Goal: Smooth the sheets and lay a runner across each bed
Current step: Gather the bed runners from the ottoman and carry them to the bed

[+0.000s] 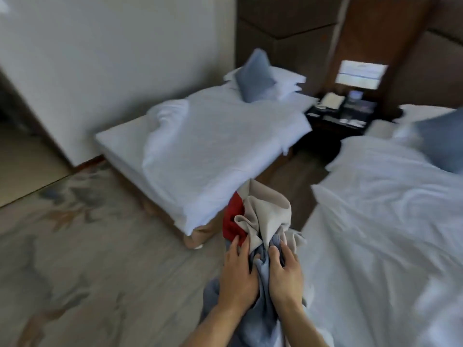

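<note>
A bunched runner of beige, red and pale blue cloth hangs in front of me between the two beds. My left hand grips its left side near the red patch. My right hand grips the bunch beside it, fingers curled into the folds. The far bed has a rumpled white sheet, folded back at its left side, and a blue cushion standing on white pillows. The near bed on the right has a wrinkled white sheet and a blue cushion.
A dark nightstand with a phone and papers stands between the bed heads, under a lit lamp. Patterned carpet covers the floor on the left. A white wall runs behind the far bed.
</note>
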